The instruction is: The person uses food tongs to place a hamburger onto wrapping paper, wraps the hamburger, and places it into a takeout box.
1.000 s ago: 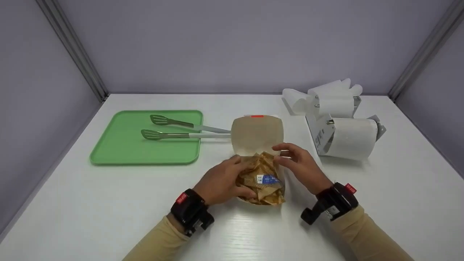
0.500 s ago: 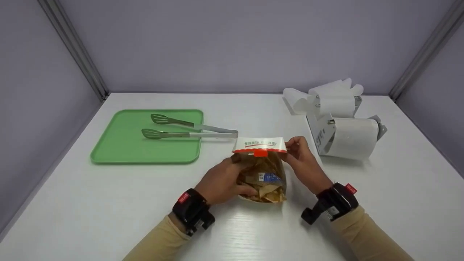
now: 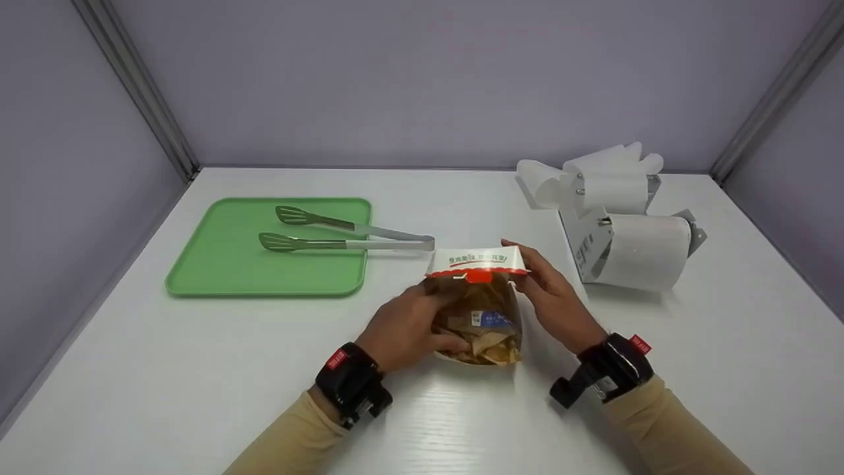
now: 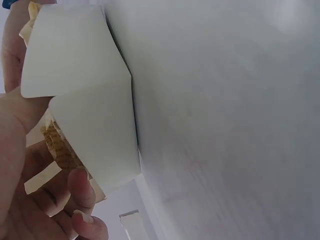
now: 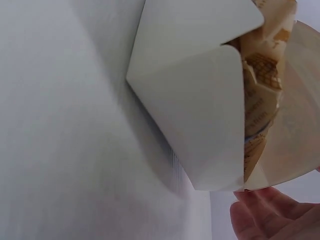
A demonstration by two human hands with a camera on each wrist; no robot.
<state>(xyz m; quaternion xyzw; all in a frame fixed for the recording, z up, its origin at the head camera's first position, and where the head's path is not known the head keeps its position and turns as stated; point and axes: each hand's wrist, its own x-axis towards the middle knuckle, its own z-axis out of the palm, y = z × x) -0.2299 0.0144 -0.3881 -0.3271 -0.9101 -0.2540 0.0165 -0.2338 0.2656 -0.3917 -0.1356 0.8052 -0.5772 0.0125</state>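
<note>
A white paper takeaway box [image 4: 100, 120] stands on the table, holding a crumpled brown paper package [image 3: 484, 346] with a blue-and-white label. Its lid [image 3: 478, 259], edged in red with a red tab [image 3: 479, 276], is tilted forward over the far part of the package. My left hand [image 3: 399, 333] grips the package from the left, thumb on its near part and some fingers hidden beneath the lid. At the lid's right side, my right hand [image 3: 554, 303] holds the edge, one finger behind it and the thumb below. Pale lid inside [image 5: 297, 110] shows in the right wrist view.
A green tray [image 3: 224, 264] lies at the left. Metal tongs [image 3: 389, 245] rest across its right edge, handle end close to the box lid. At the right stand a holder with a large white roll [image 3: 649, 251] and another white roll [image 3: 613, 191] behind.
The lid stood back with its inside showing; it has come forward over the package, baring the tongs' end. My right hand has shifted from beside the package to the lid's right edge.
</note>
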